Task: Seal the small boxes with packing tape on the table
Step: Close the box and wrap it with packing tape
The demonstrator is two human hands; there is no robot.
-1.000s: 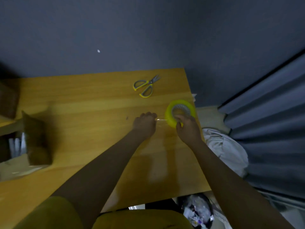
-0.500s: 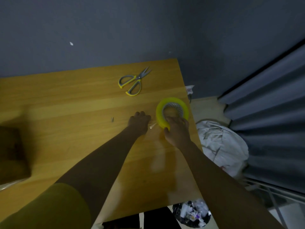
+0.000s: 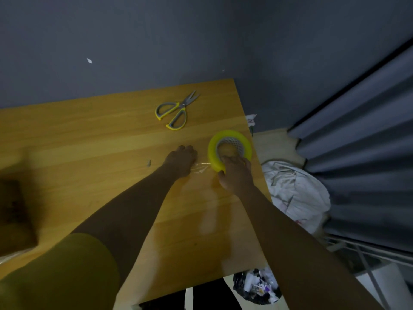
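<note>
Here, in the head view, the yellow tape roll (image 3: 230,148) lay flat on the bench (image 3: 89,142), right under the right hand (image 3: 234,175). That hand's fingers were curled over the near rim of the roll and pressed it down. The left hand (image 3: 181,161) sat just beside the roll, fingers curled together, and it pinched the loose clear tape end (image 3: 201,167) that stretched from the roll to it.

The roll looked light and stiff, so holding it by the rim seemed the best way to keep it from sliding on the smooth wood. The tape end looked thin, soft and sticky. It would likely curl and stick to itself, so it was best held by its very tip and kept tight.

The scissors (image 3: 175,110) lay beyond both hands, well apart from them. A tiny scrap (image 3: 149,162) lay just to the left of the left hand.

A dark brown box (image 3: 15,215) sat far off to the left of the left hand, blurred and cut off by the edge, so I could not tell if its flaps were shut. The left fingertips were hidden under the hand. The clear tape was hard to see against the wood.
</note>
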